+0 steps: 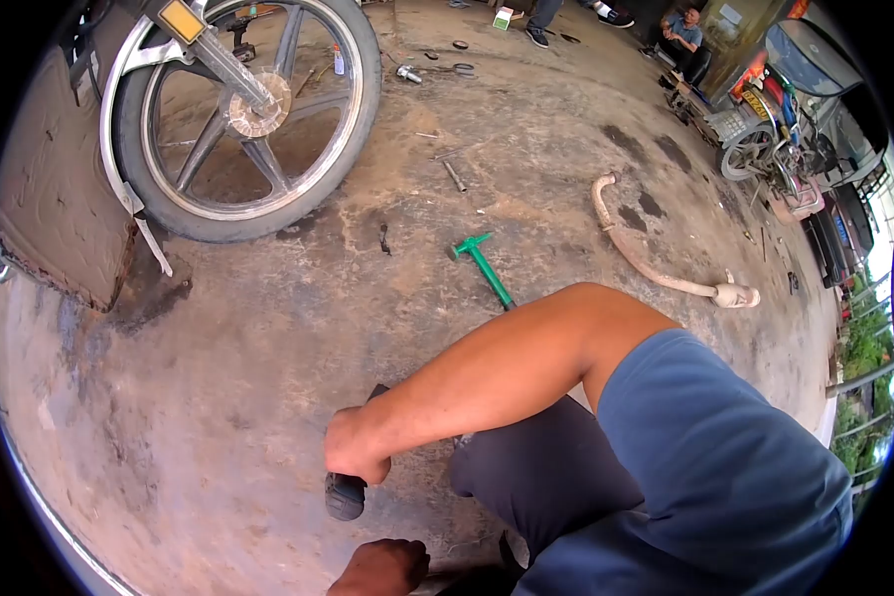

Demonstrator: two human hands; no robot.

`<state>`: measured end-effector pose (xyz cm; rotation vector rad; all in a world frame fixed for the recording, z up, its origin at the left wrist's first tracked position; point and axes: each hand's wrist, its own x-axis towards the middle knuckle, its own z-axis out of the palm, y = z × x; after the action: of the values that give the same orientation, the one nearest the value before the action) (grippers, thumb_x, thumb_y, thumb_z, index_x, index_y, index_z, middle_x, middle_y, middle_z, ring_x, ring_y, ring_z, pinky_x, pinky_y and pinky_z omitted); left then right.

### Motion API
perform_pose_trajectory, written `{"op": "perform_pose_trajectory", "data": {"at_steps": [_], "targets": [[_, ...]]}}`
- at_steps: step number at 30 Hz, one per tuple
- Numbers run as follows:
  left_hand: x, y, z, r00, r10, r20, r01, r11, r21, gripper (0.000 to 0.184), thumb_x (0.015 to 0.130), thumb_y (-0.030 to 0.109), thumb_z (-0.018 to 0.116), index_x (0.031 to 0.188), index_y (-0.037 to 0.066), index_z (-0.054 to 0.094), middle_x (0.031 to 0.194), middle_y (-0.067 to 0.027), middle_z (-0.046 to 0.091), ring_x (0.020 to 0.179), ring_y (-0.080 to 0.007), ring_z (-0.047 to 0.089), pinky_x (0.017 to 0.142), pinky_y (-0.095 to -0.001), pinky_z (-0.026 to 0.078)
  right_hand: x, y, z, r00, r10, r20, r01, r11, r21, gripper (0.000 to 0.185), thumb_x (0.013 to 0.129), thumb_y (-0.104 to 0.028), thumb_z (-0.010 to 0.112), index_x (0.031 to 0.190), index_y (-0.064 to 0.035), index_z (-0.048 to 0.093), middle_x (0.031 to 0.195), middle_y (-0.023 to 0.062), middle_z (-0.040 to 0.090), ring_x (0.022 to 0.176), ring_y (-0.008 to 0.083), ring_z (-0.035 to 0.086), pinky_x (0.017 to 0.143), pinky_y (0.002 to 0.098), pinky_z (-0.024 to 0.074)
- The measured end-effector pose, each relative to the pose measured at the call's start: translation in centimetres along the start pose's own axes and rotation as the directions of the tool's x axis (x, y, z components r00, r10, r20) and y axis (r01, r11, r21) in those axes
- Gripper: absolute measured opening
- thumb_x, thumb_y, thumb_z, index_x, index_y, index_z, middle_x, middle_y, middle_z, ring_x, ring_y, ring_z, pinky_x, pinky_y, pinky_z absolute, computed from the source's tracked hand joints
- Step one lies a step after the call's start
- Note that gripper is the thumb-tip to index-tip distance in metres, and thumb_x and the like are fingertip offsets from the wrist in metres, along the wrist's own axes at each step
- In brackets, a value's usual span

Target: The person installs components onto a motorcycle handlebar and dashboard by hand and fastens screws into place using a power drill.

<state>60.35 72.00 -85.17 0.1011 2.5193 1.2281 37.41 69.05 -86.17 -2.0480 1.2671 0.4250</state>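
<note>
My right hand (358, 447) reaches across from the right, its fingers wrapped round a black tool (346, 499) low over the concrete floor. The tool's thick, rounded end shows below the hand, and a dark part shows above the wrist; its exact kind is hidden. At the bottom edge, my left hand (379, 568) is closed with the knuckles up, apart from the tool. Whatever it may hold is out of sight. A green hammer (482, 263) lies beyond my right forearm, which covers the end of its handle.
A motorcycle front wheel (258, 119) stands at the upper left, beside a brown panel (60, 189). A curved exhaust pipe (646, 266) lies on the right. A cordless drill (240, 40) is behind the wheel. A seated person (680, 35) and parked motorcycles (765, 139) are farther back.
</note>
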Motion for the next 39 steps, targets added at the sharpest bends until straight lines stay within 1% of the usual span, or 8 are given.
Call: {"op": "perform_pose_trajectory", "data": {"at_steps": [8, 14, 21, 27, 31, 33, 37, 39], "targets": [[-1.2, -3.0, -0.9, 0.983, -0.124, -0.133, 0.125, 0.992, 0.004, 0.019, 0.092, 0.018, 0.064, 0.079, 0.005, 0.059, 0.075, -0.0217, 0.065, 0.073, -0.0438, 0.064, 0.065, -0.0529, 0.051, 2.3, 0.6, -0.9, 1.0, 0.024, 0.003, -0.024, 1.0, -0.016, 0.032, 0.065, -0.016, 0.077, 0.096, -0.0076, 0.076, 0.088, 0.0093, 0.076, 0.084, 0.0299, 0.073, 0.071, 0.0423, 0.0577], [-1.6, -3.3, -2.9, 0.972, -0.208, -0.106, 0.212, 0.977, 0.02, 0.018, 0.092, 0.021, 0.062, 0.084, 0.005, 0.062, 0.081, -0.0158, 0.069, 0.08, -0.0392, 0.067, 0.07, -0.0496, 0.054, 3.6, -1.2, -0.3, 0.933, -0.048, -0.356, 0.008, 0.993, -0.114, 0.074, 0.071, -0.017, 0.076, 0.134, 0.0134, 0.05, 0.075, 0.0157, 0.071, 0.07, 0.0333, 0.073, 0.059, 0.0448, 0.0562], [-5.3, -6.7, -2.0, 0.913, -0.322, -0.251, 0.328, 0.944, -0.017, 0.017, 0.091, 0.02, 0.063, 0.082, 0.005, 0.061, 0.08, -0.0145, 0.067, 0.08, -0.038, 0.067, 0.071, -0.0485, 0.054, 3.3, -2.2, -1.7, 0.963, 0.09, -0.254, -0.092, 0.996, 0.007, 0.072, 0.073, -0.015, 0.074, 0.137, 0.0088, 0.05, 0.078, 0.0212, 0.071, 0.077, 0.04, 0.072, 0.065, 0.0502, 0.0557], [-12.4, -14.8, 5.3, 0.411, -0.691, -0.595, 0.731, 0.64, -0.238, 0.024, 0.089, 0.024, 0.07, 0.104, 0.005, 0.069, 0.103, -0.0173, 0.069, 0.101, -0.038, 0.065, 0.086, -0.0495, 0.053, 3.5, -2.5, -3.5, 0.967, 0.234, -0.101, -0.233, 0.972, 0.025, 0.073, 0.073, -0.016, 0.073, 0.142, -0.004, 0.052, 0.088, 0.0194, 0.072, 0.085, 0.0402, 0.071, 0.069, 0.0514, 0.0562], [-20.1, -18.5, 11.3, -0.057, -0.834, -0.548, 0.871, 0.227, -0.436, 0.088, 0.078, 0.026, 0.084, 0.152, 0.004, 0.041, 0.157, -0.0226, 0.04, 0.146, -0.041, 0.034, 0.119, -0.0501, 0.033, 5.0, -1.4, -2.2, 0.981, 0.138, -0.14, -0.129, 0.989, 0.071, 0.077, 0.073, -0.017, 0.073, 0.146, -0.0102, 0.051, 0.102, 0.0204, 0.072, 0.096, 0.0411, 0.07, 0.078, 0.0495, 0.0561], [-23.8, -18.6, 12.6, -0.222, -0.881, -0.418, 0.797, 0.083, -0.598, 0.106, 0.073, 0.027, 0.089, 0.158, 0.003, 0.032, 0.163, -0.0251, 0.029, 0.152, -0.0415, 0.025, 0.124, -0.0512, 0.024, 6.1, -1.2, -2.6, 0.984, 0.092, -0.15, -0.082, 0.994, 0.069, 0.079, 0.073, -0.018, 0.074, 0.148, -0.0124, 0.05, 0.109, 0.0205, 0.072, 0.1, 0.041, 0.069, 0.082, 0.0483, 0.0562], [-29.1, -21.0, 17.7, -0.415, -0.841, -0.347, 0.707, -0.058, -0.705, 0.123, 0.062, 0.027, 0.095, 0.161, 0.004, 0.025, 0.166, -0.0238, 0.025, 0.154, -0.0403, 0.021, 0.125, -0.0505, 0.023, 6.7, 0.1, -2.3, 0.986, 0.156, -0.066, -0.142, 0.972, 0.185, 0.084, 0.075, -0.025, 0.079, 0.152, -0.0127, 0.047, 0.127, 0.0226, 0.068, 0.113, 0.038, 0.067, 0.094, 0.0433, 0.0554], [-30.3, -21.4, 18.6, -0.427, -0.838, -0.339, 0.659, -0.032, -0.751, 0.128, 0.061, 0.028, 0.096, 0.162, 0.005, 0.02, 0.168, -0.021, 0.02, 0.156, -0.0389, 0.017, 0.126, -0.0535, 0.02, 7.2, -0.1, -2.5, 0.973, 0.23, -0.034, -0.189, 0.867, 0.461, 0.075, 0.083, -0.02, 0.074, 0.152, -0.0135, 0.047, 0.136, 0.0153, 0.066, 0.122, 0.0278, 0.066, 0.105, 0.0418, 0.0509]]}}
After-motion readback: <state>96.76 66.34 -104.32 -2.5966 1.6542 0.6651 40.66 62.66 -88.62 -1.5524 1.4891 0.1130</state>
